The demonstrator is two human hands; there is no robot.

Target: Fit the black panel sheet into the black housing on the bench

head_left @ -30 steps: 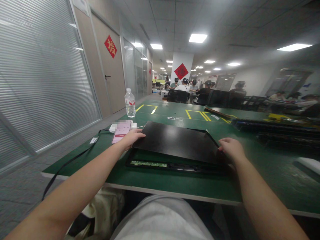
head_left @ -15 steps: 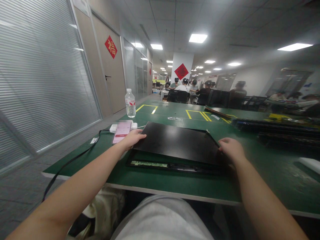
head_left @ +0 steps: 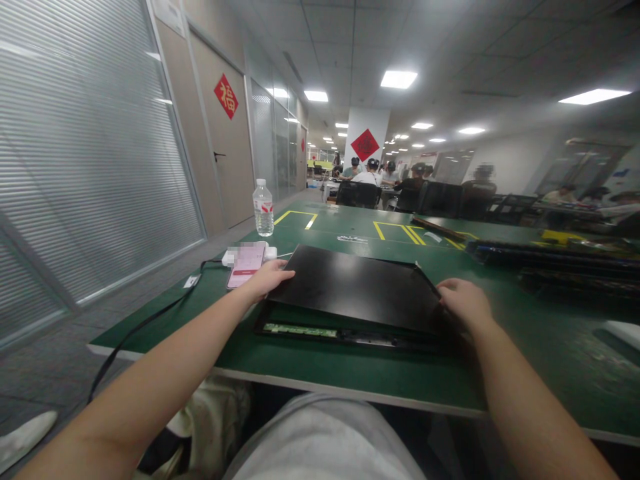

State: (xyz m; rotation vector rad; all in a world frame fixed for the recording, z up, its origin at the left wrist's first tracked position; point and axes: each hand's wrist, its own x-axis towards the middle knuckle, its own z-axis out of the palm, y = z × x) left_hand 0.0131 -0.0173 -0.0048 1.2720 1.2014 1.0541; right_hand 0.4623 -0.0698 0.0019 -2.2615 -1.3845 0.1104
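A thin, dark, glossy flat panel [head_left: 355, 283] lies tilted over a black frame [head_left: 425, 347] on the green table. My left hand [head_left: 270, 279] grips the panel's left edge, thumb on top and fingers underneath, out of sight. At the right edge, my right hand [head_left: 465, 301] is closed with its fingertips pinching the rim; whether it also touches the frame I cannot tell. Along the near side of the frame, below the panel, shows a strip of green circuit board [head_left: 300, 331]. The panel hides the frame's middle.
Left of the panel lie a phone [head_left: 246, 263] and a white charger with a dark strap [head_left: 145, 319]. A water bottle [head_left: 263, 210] stands behind them. Long dark strips [head_left: 545, 257] are stacked at the right, near a white object [head_left: 625, 337]. People sit farther back.
The view has shifted slightly, and a white shoe has come into sight at the lower left. Both hands keep their hold on the panel, which has hardly moved.
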